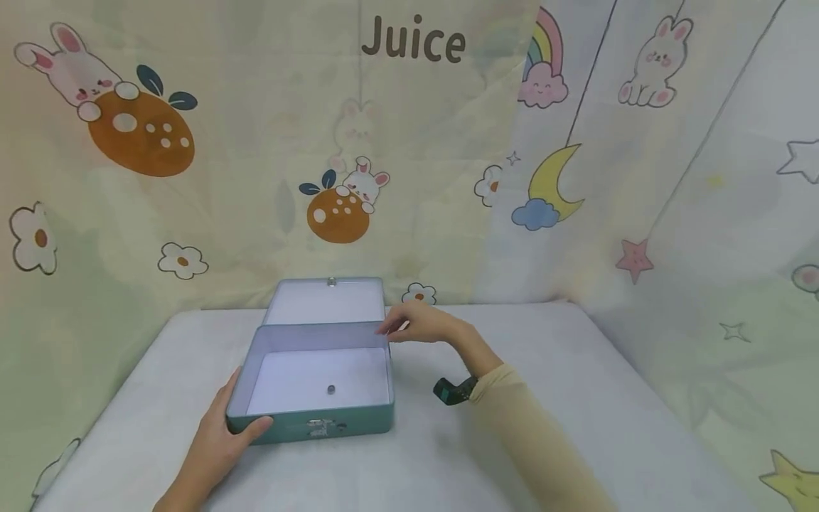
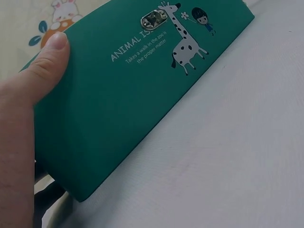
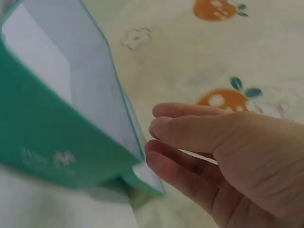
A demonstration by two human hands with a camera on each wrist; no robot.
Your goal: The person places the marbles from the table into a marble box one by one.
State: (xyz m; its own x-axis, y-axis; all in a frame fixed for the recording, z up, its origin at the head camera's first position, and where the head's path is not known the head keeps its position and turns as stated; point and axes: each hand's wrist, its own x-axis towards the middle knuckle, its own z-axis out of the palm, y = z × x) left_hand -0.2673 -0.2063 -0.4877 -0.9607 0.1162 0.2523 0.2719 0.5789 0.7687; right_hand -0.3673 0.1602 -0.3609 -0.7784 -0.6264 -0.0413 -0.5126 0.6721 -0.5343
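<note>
A green tin box (image 1: 311,425) with a pale inside stands on the table, its lid (image 1: 329,302) tipped back behind it. My left hand (image 1: 217,441) grips the front left corner, with the thumb on the front face. In the left wrist view, that face of the box (image 2: 118,90) carries a giraffe print and a metal clasp (image 2: 154,19). Beside the back right corner is my right hand (image 1: 419,323). In the right wrist view, the right hand's fingers (image 3: 175,173) bend loosely with nothing between them, a little apart from the box.
A small round grey thing (image 1: 330,390) shows inside the box; its kind is unclear. The white table (image 1: 512,427) reaches back to a printed cloth (image 1: 243,178). A dark device (image 1: 456,391) sits at the right wrist.
</note>
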